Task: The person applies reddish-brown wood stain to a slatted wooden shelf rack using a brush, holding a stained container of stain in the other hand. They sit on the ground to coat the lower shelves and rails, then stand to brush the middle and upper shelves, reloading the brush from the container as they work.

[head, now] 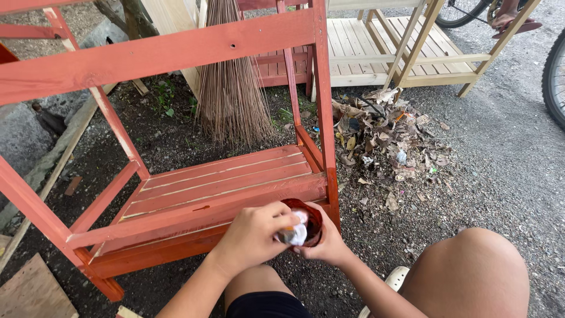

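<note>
My right hand (326, 238) held a little round cup (309, 221), dark red and shiny, just in front of the red wooden rack (218, 182). My left hand (253, 235) fingers (282, 211) pinched a white rag (296, 234) inside it

A red-painted wooden rack (223, 176) with a slatted lower shelf stands at the centre and left. Behind it leans a bundle broom (229, 88) of thin sticks. To the right lies a pile of dry leaves (385, 138) and litter. Farther off stands an unpainted wooden rack (400, 53), with a bicycle wheel (554, 76) at the right edge.
</note>
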